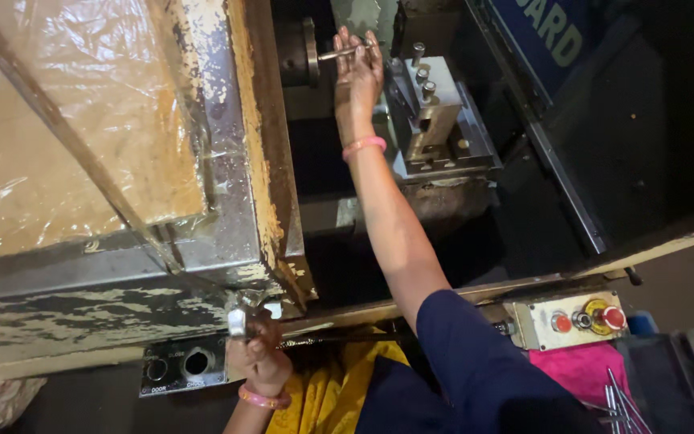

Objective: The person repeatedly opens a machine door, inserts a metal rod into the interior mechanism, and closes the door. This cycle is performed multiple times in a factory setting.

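Note:
My right hand point(357, 74) reaches deep into the machine and grips a thin metal rod point(339, 55) that sticks out of the round chuck point(308, 52). A pink bangle sits on that wrist, and the arm wears a dark blue sleeve. My left hand point(257, 355), with a pink bangle too, is closed around a small metal lever point(237, 321) at the machine's front edge, just above a black panel with round holes point(178, 367).
A steel tool post with bolts point(431, 112) stands right of the chuck. The worn metal door with a plastic-covered window point(82, 137) fills the left. A control box with red buttons point(576, 321) sits at right, with pink cloth point(580, 370) and several metal rods point(618, 402) below it.

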